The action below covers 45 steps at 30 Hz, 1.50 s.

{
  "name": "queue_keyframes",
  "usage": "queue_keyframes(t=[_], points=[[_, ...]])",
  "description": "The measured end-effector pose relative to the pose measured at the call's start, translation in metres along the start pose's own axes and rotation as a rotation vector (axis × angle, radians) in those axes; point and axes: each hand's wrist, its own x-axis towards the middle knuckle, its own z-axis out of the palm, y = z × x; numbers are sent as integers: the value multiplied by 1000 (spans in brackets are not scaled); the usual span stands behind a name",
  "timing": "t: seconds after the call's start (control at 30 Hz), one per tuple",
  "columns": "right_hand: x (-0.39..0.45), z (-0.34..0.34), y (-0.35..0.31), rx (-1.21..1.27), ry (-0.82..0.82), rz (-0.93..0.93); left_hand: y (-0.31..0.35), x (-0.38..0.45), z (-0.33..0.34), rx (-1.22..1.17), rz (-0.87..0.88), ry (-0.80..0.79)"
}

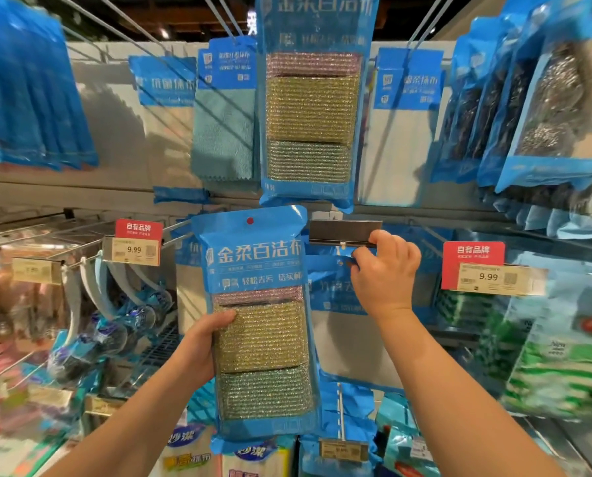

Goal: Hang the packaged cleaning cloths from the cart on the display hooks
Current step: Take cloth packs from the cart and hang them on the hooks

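Held pack: a blue plastic pack of glittery scouring cloths (258,325) is being held upright in front of the display, just below an identical hanging pack (310,108).
Contents: three stacks are being shown through its clear window, pink on top, gold in the middle, green at the bottom; a round hanging hole is seen near its top edge.
Left hand (201,349): the pack's left edge is being gripped, thumb laid across the gold stack.
Right hand (385,270): a dark blank label holder (344,233) at the end of a metal display hook is being pinched by curled fingers.
Neighbours: red 9.99 price tags (473,265) are being displayed on both sides; steel scourer packs (549,108) are hanging at the upper right.
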Motion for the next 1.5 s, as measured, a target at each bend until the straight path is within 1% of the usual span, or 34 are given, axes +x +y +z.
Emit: queue_keyframes(t=[0.17, 0.23, 0.33, 0.5, 0.6, 0.7, 0.77, 0.83, 0.9, 1.0, 1.1, 1.2, 1.33, 1.43, 1.5], points=[[-8, -2, 5, 50, -55, 3, -8, -4, -1, -6, -17, -28], [-10, -14, 8, 106, -149, -6, -5, -10, 1, -11, -25, -7], [-6, -41, 9, 220, -384, 44, 8, -22, 3, -32, -33, 60], [22, -82, -3, 389, -666, 212, 43, -49, 16, 20, -74, 60], [40, -110, -20, 522, -735, 335, 66, -74, 23, 74, -98, 25], [65, -148, -52, 723, -813, 559, 95, -97, 31, 90, -119, -32], [89, -172, -76, 861, -890, 696, 120, -113, 44, 95, -112, -90], [113, -194, -98, 983, -950, 784, 146, -126, 58, 102, -73, -149], [135, -211, -112, 1036, -943, 828, 169, -134, 71, 115, -37, -212], [164, -225, -122, 1092, -816, 903, 193, -137, 93, 137, -36, -299], [191, -232, -114, 1070, -710, 975, 205, -129, 114, 218, -30, -327], [209, -233, -96, 1070, -679, 974, 220, -107, 136, 325, 30, -338], [222, -218, -63, 1091, -641, 992, 261, -48, 171, 391, 159, -200], [227, -205, -41, 1100, -637, 952, 306, -31, 212, 406, 281, -146], [233, -189, -26, 1105, -643, 923, 328, -8, 240, 441, 365, -73]])
